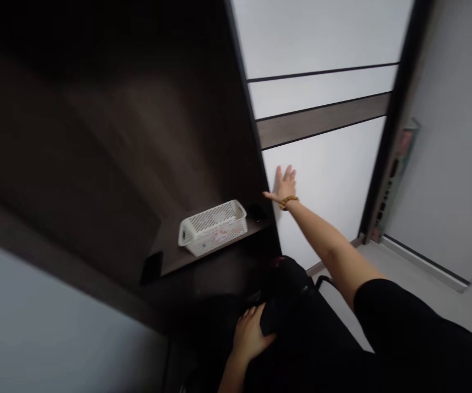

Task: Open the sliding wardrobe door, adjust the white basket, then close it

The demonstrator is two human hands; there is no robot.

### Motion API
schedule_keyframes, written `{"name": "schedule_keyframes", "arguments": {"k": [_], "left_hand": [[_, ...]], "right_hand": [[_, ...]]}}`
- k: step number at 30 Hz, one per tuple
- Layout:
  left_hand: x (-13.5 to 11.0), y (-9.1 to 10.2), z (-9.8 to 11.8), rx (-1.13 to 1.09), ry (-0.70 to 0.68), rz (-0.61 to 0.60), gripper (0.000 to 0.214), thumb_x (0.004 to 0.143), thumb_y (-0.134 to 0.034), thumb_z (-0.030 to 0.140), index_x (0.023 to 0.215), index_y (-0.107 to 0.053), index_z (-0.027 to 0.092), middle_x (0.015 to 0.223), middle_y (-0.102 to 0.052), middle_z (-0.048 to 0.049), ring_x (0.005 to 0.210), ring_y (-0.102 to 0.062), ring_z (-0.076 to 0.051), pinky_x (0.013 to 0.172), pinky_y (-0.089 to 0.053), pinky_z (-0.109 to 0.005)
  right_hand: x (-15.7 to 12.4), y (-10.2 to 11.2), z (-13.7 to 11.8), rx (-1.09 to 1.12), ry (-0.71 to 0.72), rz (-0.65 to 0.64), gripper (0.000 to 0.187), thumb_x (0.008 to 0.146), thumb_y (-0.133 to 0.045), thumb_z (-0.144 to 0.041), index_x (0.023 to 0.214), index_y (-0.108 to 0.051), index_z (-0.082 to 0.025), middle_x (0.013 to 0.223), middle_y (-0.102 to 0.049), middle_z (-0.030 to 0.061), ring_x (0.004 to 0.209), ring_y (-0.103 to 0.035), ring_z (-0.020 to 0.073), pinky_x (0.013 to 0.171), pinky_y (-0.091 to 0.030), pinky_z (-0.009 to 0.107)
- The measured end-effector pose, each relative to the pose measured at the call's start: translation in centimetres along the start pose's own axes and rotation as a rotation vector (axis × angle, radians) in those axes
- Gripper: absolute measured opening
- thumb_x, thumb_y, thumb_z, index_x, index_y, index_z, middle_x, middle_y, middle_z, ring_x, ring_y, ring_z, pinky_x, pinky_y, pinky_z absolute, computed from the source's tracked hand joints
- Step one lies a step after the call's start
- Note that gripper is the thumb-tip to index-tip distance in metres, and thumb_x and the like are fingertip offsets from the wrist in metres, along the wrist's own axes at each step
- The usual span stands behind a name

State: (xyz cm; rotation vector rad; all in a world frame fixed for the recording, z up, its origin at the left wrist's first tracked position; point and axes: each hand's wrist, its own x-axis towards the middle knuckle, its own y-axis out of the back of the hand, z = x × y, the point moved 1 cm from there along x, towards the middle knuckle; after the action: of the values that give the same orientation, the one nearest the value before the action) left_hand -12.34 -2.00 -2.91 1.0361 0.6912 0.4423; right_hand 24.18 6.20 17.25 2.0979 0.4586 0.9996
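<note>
We take the basket (213, 226) as our mark: white, perforated, sitting on a dark shelf (170, 259) inside the open wardrobe.

Up and to the right of the basket, we see the right hand (284, 185) laid flat against the white door (330, 180). Its fingers are spread wide and it holds nothing. The thumb reaches toward the door's dark edge, which is the side nearest the basket. A bracelet (288, 202) of brown beads rings the wrist, and the bare forearm runs back down and right from it into a black sleeve (403, 322).

Below the basket and a little to its right, the left hand (250, 335) curls over a black bag (289, 284), with the fingers closed on its dark cloth. The bag sits under the basket's shelf, at the foot of the door. We cannot make out its shape well in the shadow.

Two small dark things share the shelf with the basket: one just right of it (256, 211), and one to its left at the shelf's front edge (152, 267). We cannot tell what either of them is.

Far to the right of the basket, past the door's frame, stands a grey wall (457, 164).
</note>
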Motion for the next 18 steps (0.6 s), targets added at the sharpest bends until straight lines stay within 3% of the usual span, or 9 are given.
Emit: {"name": "schedule_keyframes", "arguments": {"k": [2, 6, 8, 11, 14, 16, 18], "left_hand": [[-0.5, -0.4, -0.3, -0.030, -0.017, 0.045, 0.087, 0.071, -0.082, 0.038, 0.153, -0.057, 0.025, 0.150, -0.067, -0.0094, 0.142, -0.057, -0.032, 0.121, -0.039, -0.041], [-1.0, -1.1, -1.1, -0.052, 0.013, 0.107, 0.086, 0.064, -0.089, 0.043, 0.143, -0.061, 0.021, 0.133, -0.074, -0.0122, 0.130, -0.063, -0.034, 0.116, -0.042, -0.044], [-1.4, -1.5, -1.4, -0.039, 0.006, 0.120, 0.080, 0.065, -0.089, 0.045, 0.137, -0.064, 0.022, 0.134, -0.073, -0.0124, 0.130, -0.062, -0.036, 0.115, -0.042, -0.046], [-2.0, -1.8, -1.6, -0.001, -0.006, 0.155, 0.069, 0.069, -0.087, 0.049, 0.131, -0.069, 0.023, 0.137, -0.070, -0.0138, 0.132, -0.059, -0.039, 0.115, -0.042, -0.050], [-2.3, -1.8, -1.7, 0.027, -0.001, 0.167, 0.072, 0.073, -0.085, 0.053, 0.136, -0.069, 0.023, 0.142, -0.066, -0.0158, 0.138, -0.054, -0.041, 0.121, -0.036, -0.055], [-2.4, -1.8, -1.8, 0.045, 0.001, 0.127, 0.081, 0.072, -0.086, 0.049, 0.146, -0.064, 0.024, 0.145, -0.064, -0.0166, 0.140, -0.052, -0.042, 0.124, -0.032, -0.059], [-2.4, -2.0, -2.0, 0.074, 0.001, 0.072, 0.094, 0.070, -0.087, 0.040, 0.157, -0.054, 0.024, 0.148, -0.062, -0.0172, 0.140, -0.053, -0.042, 0.124, -0.033, -0.059]], "right_hand": [[-0.1, -0.4, 1.0, -0.015, 0.021, 0.026, 0.131, 0.083, -0.077, -0.066, 0.175, -0.004, -0.009, 0.176, 0.005, 0.0353, 0.162, -0.003, 0.0571, 0.116, -0.036, 0.073], [-0.7, -1.9, 2.5, -0.005, -0.014, 0.076, 0.114, 0.093, -0.064, -0.069, 0.176, -0.010, -0.013, 0.179, 0.002, 0.0285, 0.165, -0.009, 0.0471, 0.114, -0.045, 0.057], [-1.5, -2.7, 2.9, 0.012, -0.040, 0.073, 0.104, 0.098, -0.055, -0.067, 0.176, -0.010, -0.016, 0.181, 0.001, 0.0247, 0.166, -0.010, 0.0437, 0.113, -0.047, 0.055], [-3.2, -4.3, 3.4, 0.016, -0.059, 0.053, 0.095, 0.099, -0.051, -0.059, 0.176, -0.014, -0.015, 0.180, -0.005, 0.0247, 0.167, -0.012, 0.0412, 0.121, -0.041, 0.058], [-5.7, -6.4, 4.7, -0.003, -0.057, -0.017, 0.089, 0.099, -0.050, -0.049, 0.175, -0.020, -0.014, 0.180, -0.009, 0.0242, 0.168, -0.015, 0.0346, 0.126, -0.037, 0.053], [-8.1, -7.9, 6.1, -0.020, -0.059, -0.104, 0.084, 0.098, -0.055, -0.047, 0.172, -0.031, -0.016, 0.178, -0.019, 0.0236, 0.165, -0.026, 0.0313, 0.123, -0.043, 0.046], [-11.1, -9.0, 7.9, -0.041, -0.091, -0.204, 0.069, 0.096, -0.065, -0.046, 0.160, -0.053, -0.023, 0.168, -0.043, 0.0231, 0.152, -0.050, 0.0316, 0.112, -0.053, 0.042]]}}
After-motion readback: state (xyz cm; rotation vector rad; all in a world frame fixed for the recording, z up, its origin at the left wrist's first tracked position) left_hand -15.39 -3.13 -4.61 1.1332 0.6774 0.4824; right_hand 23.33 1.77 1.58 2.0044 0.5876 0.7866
